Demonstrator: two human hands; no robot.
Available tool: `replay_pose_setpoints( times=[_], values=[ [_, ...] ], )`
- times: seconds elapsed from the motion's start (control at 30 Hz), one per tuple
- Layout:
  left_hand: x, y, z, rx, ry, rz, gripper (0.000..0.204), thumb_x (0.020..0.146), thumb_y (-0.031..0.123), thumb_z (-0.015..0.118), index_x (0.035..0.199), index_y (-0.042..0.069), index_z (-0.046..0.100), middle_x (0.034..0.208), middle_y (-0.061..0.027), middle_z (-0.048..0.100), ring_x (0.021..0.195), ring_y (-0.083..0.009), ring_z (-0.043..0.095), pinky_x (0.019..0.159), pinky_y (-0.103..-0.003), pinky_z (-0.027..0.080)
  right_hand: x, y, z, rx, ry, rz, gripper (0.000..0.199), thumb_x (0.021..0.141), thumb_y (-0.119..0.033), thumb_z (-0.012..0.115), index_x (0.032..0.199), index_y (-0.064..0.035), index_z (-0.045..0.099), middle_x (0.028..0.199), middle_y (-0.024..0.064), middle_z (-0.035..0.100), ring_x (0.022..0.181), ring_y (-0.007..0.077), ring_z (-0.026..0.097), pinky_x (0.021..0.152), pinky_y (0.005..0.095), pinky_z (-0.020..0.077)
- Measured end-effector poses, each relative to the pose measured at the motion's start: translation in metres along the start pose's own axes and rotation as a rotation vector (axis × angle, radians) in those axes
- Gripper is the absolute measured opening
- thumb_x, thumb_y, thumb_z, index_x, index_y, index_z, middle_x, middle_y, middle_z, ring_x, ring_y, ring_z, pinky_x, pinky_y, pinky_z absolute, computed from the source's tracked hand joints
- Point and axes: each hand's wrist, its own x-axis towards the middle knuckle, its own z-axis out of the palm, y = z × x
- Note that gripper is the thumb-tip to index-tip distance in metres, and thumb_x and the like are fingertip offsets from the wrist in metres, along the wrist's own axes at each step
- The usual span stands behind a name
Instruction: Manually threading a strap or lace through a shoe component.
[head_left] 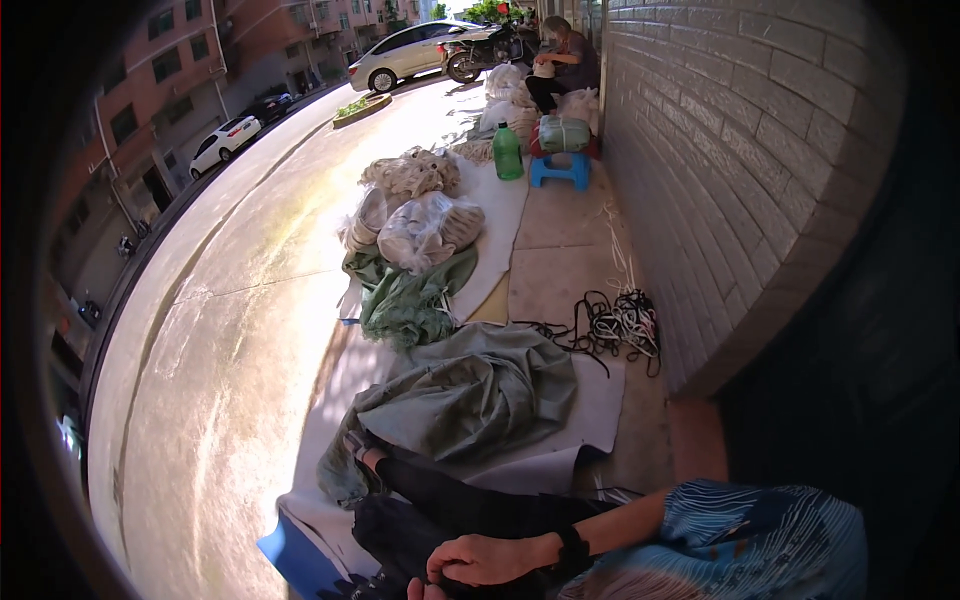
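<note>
My right hand reaches in from the right, a black band on its wrist. Its fingers are curled in over dark cloth, and whatever they pinch is hidden. Just below it, at the lower edge, only the fingertips of my left hand show, held close together; what they grip cannot be made out. Black fabric lies beside the hands, with small black pieces to their left. My leg in black trousers stretches left above them, its foot against a crumpled grey-green cloth.
Tangled black and white cords lie by the brick wall. Farther off are a green net sack, stuffed plastic bags, a green bottle and a blue stool. Another person sits at the back.
</note>
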Motion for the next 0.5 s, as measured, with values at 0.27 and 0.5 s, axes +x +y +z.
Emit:
replay_pose_setpoints(
  times=[0.27,0.5],
  values=[
    [0.011,-0.004,0.017,-0.155,-0.022,-0.181,0.020,0.095,0.011,0.053,0.110,-0.002,0.053,0.081,-0.0053,0.058,0.058,-0.0099,0.051,0.050,-0.018,0.041,0.004,0.014,-0.019,0.169,0.106,0.268,0.022,0.089,-0.017,0.055,0.096,0.0039,0.059,0.077,0.0050,0.061,0.064,0.0103,0.055,0.059,0.0265,0.0461],
    [0.017,-0.017,0.007,-0.079,-0.225,-0.183,0.016,0.096,0.018,0.052,0.089,0.004,0.055,0.064,0.0010,0.048,0.047,-0.0052,0.040,0.042,-0.019,0.032,0.007,0.026,-0.020,0.115,0.084,0.094,0.026,0.090,-0.022,0.058,0.099,0.0026,0.058,0.088,0.0052,0.064,0.072,0.0121,0.060,0.068,0.0246,0.0484]
  ],
)
